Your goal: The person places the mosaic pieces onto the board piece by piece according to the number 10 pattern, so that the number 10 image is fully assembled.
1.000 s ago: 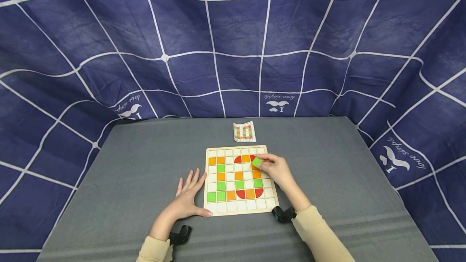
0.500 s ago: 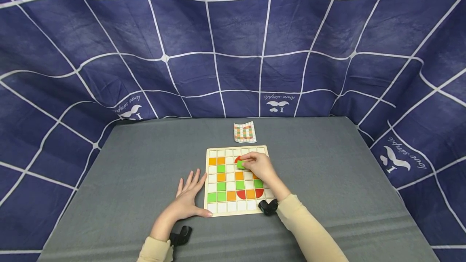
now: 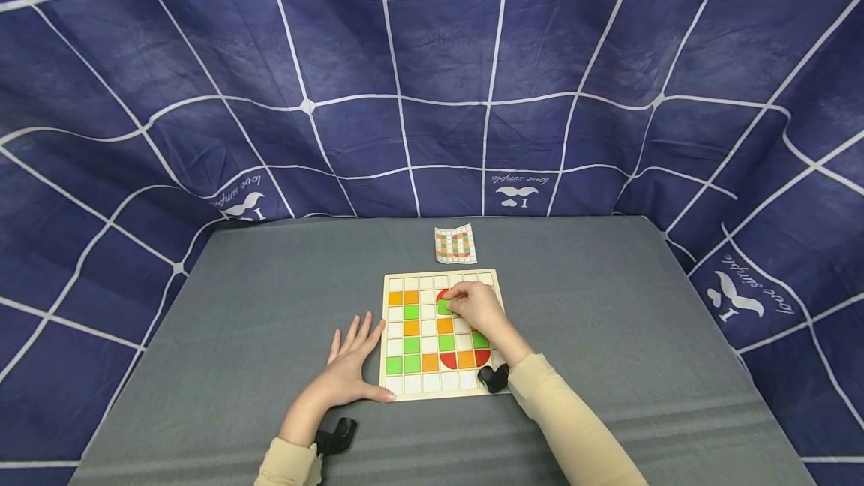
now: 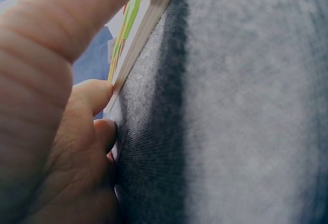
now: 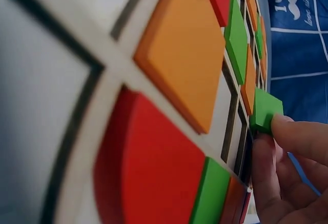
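A wooden grid board (image 3: 427,394) lies on the grey table, with orange and green square tiles and red rounded tiles set in some of its cells. My right hand (image 3: 478,307) reaches over the board's upper right part and pinches a green square tile (image 5: 266,111) between thumb and fingers, just below a red tile at the top. In the right wrist view the green tile sits tilted beside an orange tile (image 5: 248,83). My left hand (image 3: 347,370) lies spread at the board's left edge, thumb at the lower left corner and a fingertip near the side.
Behind the board lies a small printed card (image 3: 455,244) with a coloured grid pattern. The grey table (image 3: 270,283) runs back to a blue curtain (image 3: 439,58) with white lines. A black wrist camera (image 3: 493,379) overlaps the board's lower right corner.
My right hand has moved left across the board with the green tile, from the right column to below the upper left red tile. The left hand has stayed in place.
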Motion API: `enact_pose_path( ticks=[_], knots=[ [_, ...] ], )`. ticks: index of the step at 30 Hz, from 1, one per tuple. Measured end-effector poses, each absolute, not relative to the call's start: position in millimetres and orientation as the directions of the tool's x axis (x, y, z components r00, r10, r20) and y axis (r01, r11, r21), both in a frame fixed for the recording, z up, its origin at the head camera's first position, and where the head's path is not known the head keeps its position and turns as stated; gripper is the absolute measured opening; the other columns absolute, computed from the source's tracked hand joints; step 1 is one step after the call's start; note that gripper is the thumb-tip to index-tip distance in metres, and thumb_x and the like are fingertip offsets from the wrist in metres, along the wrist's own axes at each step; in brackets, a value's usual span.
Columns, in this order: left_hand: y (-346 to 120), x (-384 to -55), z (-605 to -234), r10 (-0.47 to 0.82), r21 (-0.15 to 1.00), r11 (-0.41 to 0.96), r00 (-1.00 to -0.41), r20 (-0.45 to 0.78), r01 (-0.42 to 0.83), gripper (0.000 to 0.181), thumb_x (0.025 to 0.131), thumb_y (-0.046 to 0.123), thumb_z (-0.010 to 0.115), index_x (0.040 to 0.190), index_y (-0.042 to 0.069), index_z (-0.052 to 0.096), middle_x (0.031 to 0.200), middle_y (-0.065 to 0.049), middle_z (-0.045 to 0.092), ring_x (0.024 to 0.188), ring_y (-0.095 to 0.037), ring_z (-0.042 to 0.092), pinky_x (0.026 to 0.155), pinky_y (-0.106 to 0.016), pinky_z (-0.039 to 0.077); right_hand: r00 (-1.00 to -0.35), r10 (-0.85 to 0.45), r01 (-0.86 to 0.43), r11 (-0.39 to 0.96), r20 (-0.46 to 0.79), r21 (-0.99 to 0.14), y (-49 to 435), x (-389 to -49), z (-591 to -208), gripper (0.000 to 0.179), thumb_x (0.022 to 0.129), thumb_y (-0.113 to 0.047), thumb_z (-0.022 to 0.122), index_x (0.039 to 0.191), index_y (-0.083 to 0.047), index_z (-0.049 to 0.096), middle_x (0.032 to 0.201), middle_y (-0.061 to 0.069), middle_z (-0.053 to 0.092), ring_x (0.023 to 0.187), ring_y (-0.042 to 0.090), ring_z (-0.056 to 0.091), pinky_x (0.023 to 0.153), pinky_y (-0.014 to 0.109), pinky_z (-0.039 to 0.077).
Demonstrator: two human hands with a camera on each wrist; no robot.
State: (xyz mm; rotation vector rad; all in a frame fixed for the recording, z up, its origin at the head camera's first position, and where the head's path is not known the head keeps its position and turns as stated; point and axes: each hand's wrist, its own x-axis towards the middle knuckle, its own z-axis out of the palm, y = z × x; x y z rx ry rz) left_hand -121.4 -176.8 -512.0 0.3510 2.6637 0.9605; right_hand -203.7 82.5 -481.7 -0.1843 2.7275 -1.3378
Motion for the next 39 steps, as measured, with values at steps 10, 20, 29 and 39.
enact_pose_path(
  ticks=[10, 20, 29, 39],
  knots=[
    [-176, -121, -512, 0.313, 0.644, 0.754, -0.932, -0.185, 0.125, 0.133, 0.054, 0.046, 0.095, 0.158, 0.010, 0.020, 0.165, -0.018, 0.003, 0.153, -0.041, -0.004, 0.118, -0.062, -0.011, -0.979, -0.204, -0.166, 0.726, 0.021, -0.667, 79, -205, -488, 0.005, 0.081, -0.005, 0.077, 0.085, -0.009, 0.078, 0.081, 0.003, 0.060, 0.074, 0.013, 0.053, 0.068, 0.025, 0.047],
    [-175, -120, -510, 0.313, 0.647, 0.749, -0.936, -0.158, 0.142, 0.132, 0.053, 0.044, 0.096, 0.157, 0.008, 0.022, 0.164, -0.021, 0.006, 0.152, -0.043, -0.002, 0.117, -0.063, -0.010, -0.986, -0.163, -0.093, 0.670, -0.023, -0.737, 84, -203, -484, 0.007, 0.083, -0.007, 0.077, 0.090, -0.008, 0.077, 0.081, 0.002, 0.066, 0.072, 0.010, 0.058, 0.066, 0.024, 0.049],
    [-175, -119, -511, 0.303, 0.646, 0.751, -0.940, -0.156, 0.135, 0.132, 0.053, 0.043, 0.096, 0.157, 0.008, 0.023, 0.164, -0.021, 0.008, 0.152, -0.043, -0.001, 0.118, -0.063, -0.009, -0.991, -0.051, 0.084, 0.462, -0.121, -0.883, 113, -206, -475, 0.016, 0.086, -0.012, 0.073, 0.100, -0.005, 0.075, 0.086, 0.006, 0.074, 0.071, 0.010, 0.061, 0.066, 0.022, 0.050],
    [-174, -118, -510, 0.301, 0.650, 0.749, -0.941, -0.155, 0.132, 0.133, 0.052, 0.043, 0.096, 0.157, 0.008, 0.023, 0.164, -0.021, 0.007, 0.152, -0.043, -0.001, 0.118, -0.063, -0.010, -0.992, 0.029, 0.127, 0.373, -0.126, -0.919, 156, -200, -476, 0.026, 0.090, -0.012, 0.070, 0.112, 0.001, 0.071, 0.102, 0.016, 0.073, 0.085, 0.015, 0.069, 0.082, 0.034, 0.059]
  ],
)
